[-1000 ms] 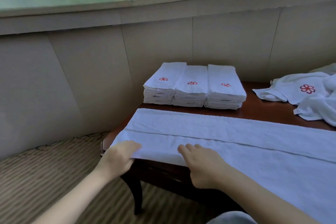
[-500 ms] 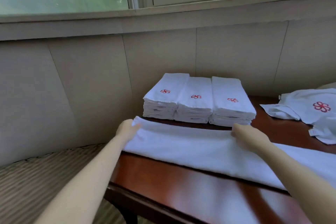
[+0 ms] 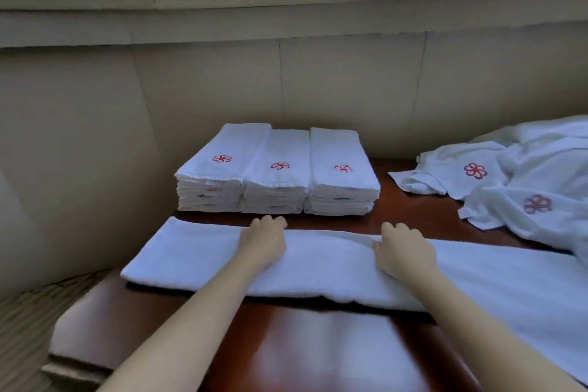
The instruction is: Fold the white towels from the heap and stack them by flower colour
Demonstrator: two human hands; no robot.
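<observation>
A long white towel, folded lengthwise into a strip, lies across the dark wooden table. My left hand rests palm down on the strip near its far edge, fingers bent over that edge. My right hand is further right on the same towel, and its thumb and fingers pinch a raised fold at the far edge. Behind the hands stand three stacks of folded white towels, each with a red flower on top. The heap of unfolded towels lies at the right and shows two red flowers.
A beige panelled wall and a window sill run right behind the stacks. The table's left edge drops to a striped carpet. The towel's right end runs off toward the lower right of the view.
The near half of the towel has been folded over to the far edge, making a narrower strip. Both hands then slid inward along that edge, from the ends toward the middle.
</observation>
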